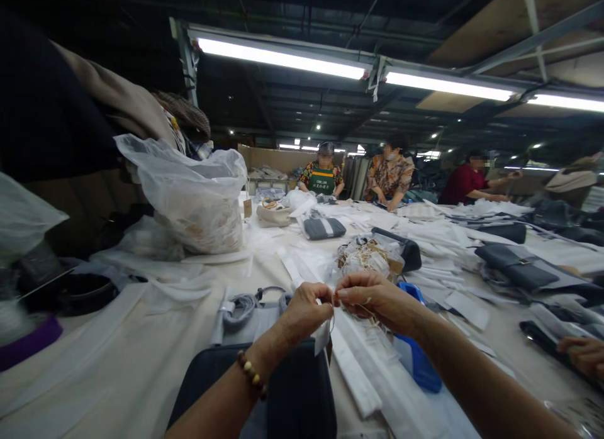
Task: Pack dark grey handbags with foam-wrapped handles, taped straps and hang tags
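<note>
My left hand (309,310), with a beaded bracelet on its wrist, is closed in a pinch above a dark bag (299,388). My right hand (372,297) meets it fingertip to fingertip, also pinching. A thin light string (332,322) hangs in a loop between the two hands, and a pale tag (322,335) hangs below my left fingers. The exact grip at the fingertips is too small to make out. Behind the dark bag lies a coiled grey strap (239,310) in a wrap. A pile of strings and tags (368,256) sits beyond my right hand.
A blue plastic tray (425,363) is under my right forearm. A large translucent sack (198,200) stands at the left. White wrapping sheets and dark bags (519,266) cover the table's right side. Several people work across the table; another person's hand (585,356) is at the right edge.
</note>
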`<state>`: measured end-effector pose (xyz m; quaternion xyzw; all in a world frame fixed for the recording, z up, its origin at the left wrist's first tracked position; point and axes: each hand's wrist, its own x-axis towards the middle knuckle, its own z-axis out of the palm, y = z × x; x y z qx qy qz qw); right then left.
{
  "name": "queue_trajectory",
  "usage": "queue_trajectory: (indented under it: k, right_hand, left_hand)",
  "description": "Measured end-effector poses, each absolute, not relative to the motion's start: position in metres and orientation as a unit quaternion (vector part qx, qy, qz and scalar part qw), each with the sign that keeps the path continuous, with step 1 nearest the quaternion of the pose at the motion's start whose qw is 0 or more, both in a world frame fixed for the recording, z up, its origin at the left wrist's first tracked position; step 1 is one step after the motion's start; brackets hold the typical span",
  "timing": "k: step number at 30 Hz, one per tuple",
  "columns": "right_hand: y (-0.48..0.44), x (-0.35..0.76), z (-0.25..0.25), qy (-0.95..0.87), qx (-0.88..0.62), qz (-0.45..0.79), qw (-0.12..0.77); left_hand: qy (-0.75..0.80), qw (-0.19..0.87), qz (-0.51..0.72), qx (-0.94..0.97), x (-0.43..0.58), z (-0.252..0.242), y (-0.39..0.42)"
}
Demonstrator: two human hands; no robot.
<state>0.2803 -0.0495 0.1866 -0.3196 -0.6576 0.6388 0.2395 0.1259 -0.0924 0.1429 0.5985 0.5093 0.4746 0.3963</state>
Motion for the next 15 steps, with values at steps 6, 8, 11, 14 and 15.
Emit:
queue_trajectory:
  k: [6, 8, 11, 14, 15]
  right_hand:
    - [-0.059, 0.281, 0.189, -0.658, -0.313, 0.635, 0.257]
    - [-0.061, 0.282, 0.19, -0.662, -0.31, 0.632, 0.258]
    - [-0.065, 0.282, 0.191, -0.663, -0.306, 0.632, 0.258]
    - [-0.069, 0.281, 0.193, -0.662, -0.307, 0.632, 0.259]
    - [-0.071, 0.281, 0.194, -0.66, -0.307, 0.635, 0.258]
  left_hand:
    - [0.487, 0.454, 0.452, 0.594, 0.122, 0.145, -0.109]
    - [0.481, 0.469, 0.443, 0.594, 0.123, 0.143, -0.113]
    - [0.485, 0.46, 0.45, 0.592, 0.126, 0.141, -0.117]
    - [0.491, 0.437, 0.464, 0.594, 0.128, 0.141, -0.119]
    - [0.491, 0.433, 0.465, 0.596, 0.129, 0.141, -0.119]
